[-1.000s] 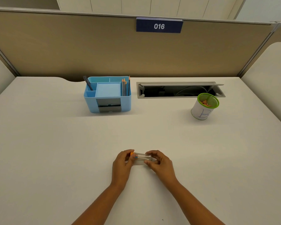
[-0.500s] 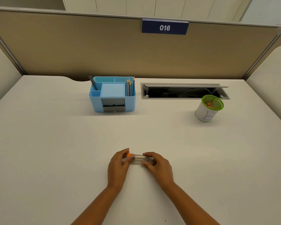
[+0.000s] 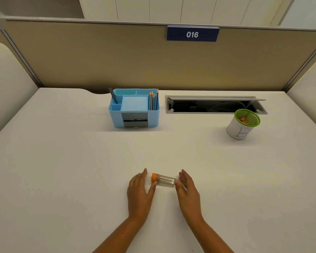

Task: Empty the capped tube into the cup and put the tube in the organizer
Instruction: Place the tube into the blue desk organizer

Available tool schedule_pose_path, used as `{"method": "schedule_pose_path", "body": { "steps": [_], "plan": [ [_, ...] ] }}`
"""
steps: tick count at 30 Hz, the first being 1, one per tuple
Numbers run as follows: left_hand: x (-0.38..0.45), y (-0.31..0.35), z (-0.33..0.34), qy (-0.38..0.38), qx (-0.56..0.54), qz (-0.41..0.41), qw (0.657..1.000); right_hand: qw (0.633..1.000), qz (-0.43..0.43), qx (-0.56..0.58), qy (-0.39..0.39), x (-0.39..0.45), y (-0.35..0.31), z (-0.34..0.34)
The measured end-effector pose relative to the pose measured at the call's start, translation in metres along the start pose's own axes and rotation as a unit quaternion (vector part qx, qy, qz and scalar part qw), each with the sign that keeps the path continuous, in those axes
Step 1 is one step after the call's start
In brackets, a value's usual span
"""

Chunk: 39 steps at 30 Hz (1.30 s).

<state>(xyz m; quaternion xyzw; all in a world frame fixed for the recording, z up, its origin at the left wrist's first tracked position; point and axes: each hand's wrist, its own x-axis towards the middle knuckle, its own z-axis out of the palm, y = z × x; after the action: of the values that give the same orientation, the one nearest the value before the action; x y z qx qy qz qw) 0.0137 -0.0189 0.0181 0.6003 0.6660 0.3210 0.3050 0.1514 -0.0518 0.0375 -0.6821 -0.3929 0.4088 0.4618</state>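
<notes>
A clear tube (image 3: 165,180) with an orange cap on its left end lies on its side on the white desk near me. My left hand (image 3: 139,193) rests flat just left of it, thumb touching the cap end. My right hand (image 3: 187,192) lies flat just right of it, thumb at the tube's bottom end. Both hands have their fingers apart and hold nothing. The green-rimmed white cup (image 3: 242,125) marked "B" stands far right, with small orange bits inside. The blue organizer (image 3: 134,108) stands at the back centre.
Pencils and a dark pen stand in the organizer's compartments. An open cable slot (image 3: 214,105) is cut into the desk behind the cup. A beige partition (image 3: 98,57) with a "016" plate closes the back, with side panels left and right.
Both hands have let go of the tube and now lie flat beside it. The camera has shifted, so the scene sits further right.
</notes>
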Motion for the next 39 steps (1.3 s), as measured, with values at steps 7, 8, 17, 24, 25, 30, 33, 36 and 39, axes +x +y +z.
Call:
{"method": "schedule_pose_path", "body": {
  "steps": [7,8,17,24,25,30,33,36,39],
  "plan": [
    [-0.001,0.007,0.009,0.033,-0.034,-0.017,0.999,0.999,0.023,0.028,-0.006,-0.006,-0.010,0.021],
    [0.000,0.009,0.011,0.040,-0.041,-0.026,0.998,0.999,0.024,0.030,-0.007,-0.004,-0.012,0.023],
    [0.047,0.028,0.002,0.075,-0.081,-0.045,0.993,0.999,-0.005,0.034,-0.025,0.031,-0.035,0.040],
    [0.106,0.050,-0.019,0.119,-0.080,-0.041,0.989,0.997,-0.055,0.046,-0.035,0.085,-0.079,0.065],
    [0.113,0.054,-0.022,0.127,-0.080,-0.040,0.988,0.996,-0.065,0.050,-0.038,0.094,-0.087,0.067],
    [0.154,0.069,-0.039,0.162,-0.100,-0.038,0.981,0.994,-0.087,0.067,-0.028,0.133,-0.125,0.087],
    [0.175,0.072,-0.045,0.167,-0.109,-0.009,0.980,0.992,-0.091,0.080,-0.027,0.151,-0.140,0.098],
    [0.194,0.071,-0.050,0.175,-0.088,0.006,0.981,0.993,-0.079,0.085,-0.026,0.166,-0.150,0.109],
    [0.210,0.071,-0.053,0.174,-0.071,-0.001,0.982,0.995,-0.074,0.066,-0.018,0.178,-0.153,0.117]
  ]
}}
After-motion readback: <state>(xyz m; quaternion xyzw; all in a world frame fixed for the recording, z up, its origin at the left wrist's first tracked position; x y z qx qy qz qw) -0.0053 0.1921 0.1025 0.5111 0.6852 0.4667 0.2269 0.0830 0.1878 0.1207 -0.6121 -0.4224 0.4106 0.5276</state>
